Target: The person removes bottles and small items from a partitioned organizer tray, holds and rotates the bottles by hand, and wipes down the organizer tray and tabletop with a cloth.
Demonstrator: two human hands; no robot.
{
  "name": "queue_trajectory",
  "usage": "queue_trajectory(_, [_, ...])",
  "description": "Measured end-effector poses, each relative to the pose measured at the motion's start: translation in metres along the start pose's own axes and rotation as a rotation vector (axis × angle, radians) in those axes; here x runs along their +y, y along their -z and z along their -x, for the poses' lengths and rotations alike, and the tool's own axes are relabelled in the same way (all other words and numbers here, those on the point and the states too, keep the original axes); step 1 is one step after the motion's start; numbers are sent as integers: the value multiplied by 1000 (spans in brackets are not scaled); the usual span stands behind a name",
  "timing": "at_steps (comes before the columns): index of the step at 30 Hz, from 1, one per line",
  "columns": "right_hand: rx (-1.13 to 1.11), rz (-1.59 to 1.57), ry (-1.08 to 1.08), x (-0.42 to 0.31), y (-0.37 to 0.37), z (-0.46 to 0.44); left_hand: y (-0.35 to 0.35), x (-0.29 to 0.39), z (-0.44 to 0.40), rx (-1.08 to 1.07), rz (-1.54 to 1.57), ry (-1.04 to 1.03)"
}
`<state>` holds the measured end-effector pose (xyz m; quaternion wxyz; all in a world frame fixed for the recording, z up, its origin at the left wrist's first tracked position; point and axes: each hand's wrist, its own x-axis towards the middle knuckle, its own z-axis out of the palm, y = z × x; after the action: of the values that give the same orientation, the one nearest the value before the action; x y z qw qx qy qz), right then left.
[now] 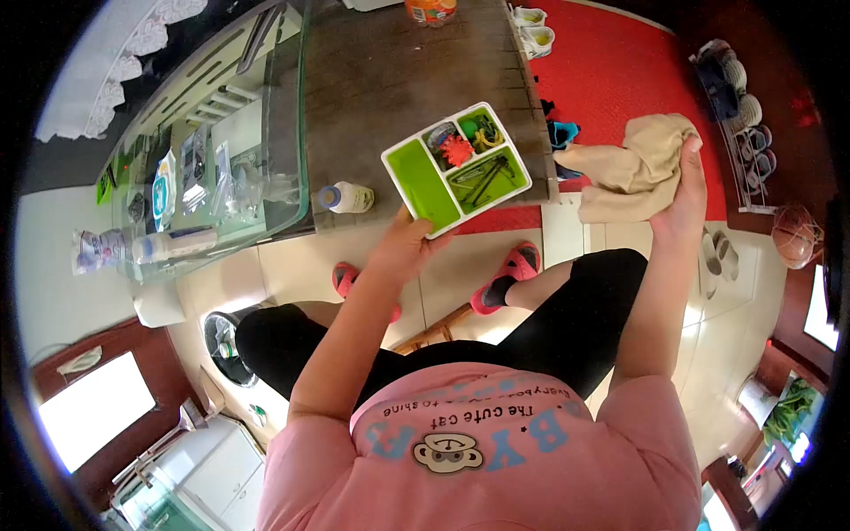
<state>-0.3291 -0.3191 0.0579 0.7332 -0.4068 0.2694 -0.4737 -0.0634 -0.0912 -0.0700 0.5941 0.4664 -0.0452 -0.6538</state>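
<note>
My left hand (403,248) grips the near left edge of a white-rimmed box with a green inside (414,177), tilted above the table's near edge. The box has a large compartment at the left with nothing in it. A red spiky piece (456,150) lies in a small compartment, with yellow and dark bits in the one beside it. Dark slim sticks (478,183) lie in the lower right compartment. My right hand (685,195) is closed on a crumpled beige cloth (630,168), held up to the right of the table.
A small white bottle (352,197) with a blue-grey cap stands on the dark wooden table (372,80). An orange-labelled container (431,9) is at its far end. At left, a glass-topped table (283,133) holds a wipes packet (165,190). A shoe rack (744,159) stands at right.
</note>
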Motion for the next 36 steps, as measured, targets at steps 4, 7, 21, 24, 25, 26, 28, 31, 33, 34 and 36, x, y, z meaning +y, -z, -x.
queue_trajectory(4, [138,3,-10,-1,6,3,-10,-12,12,66,135,-49])
queue_trajectory(7, [132,16,22,-5,7,7,-12,-16,31,31,185,-37])
queue_trajectory(21, [105,-11,47,-43,-25,48,-84,121,216,-87,-115,-19])
queue_trajectory(24, [62,9,37,-45,-55,67,-78,147,223,51,121,-141])
queue_trajectory(25, [103,15,22,-44,-60,71,-74,158,219,73,94,-169])
queue_trajectory(26, [38,17,19,-44,-65,75,-62,169,210,98,153,-147])
queue_trajectory(28, [-34,9,19,-42,-70,83,-44,188,191,66,93,-176])
queue_trajectory(31, [-2,9,62,-37,-71,89,-17,206,157,107,14,-231])
queue_trajectory(33, [-66,13,48,-36,-70,90,-11,213,142,163,-9,-249])
queue_trajectory(34, [-55,-9,27,-35,-67,89,-10,215,136,241,46,-278])
queue_trajectory(36, [-23,-8,14,-32,-64,87,-6,219,127,335,53,-318])
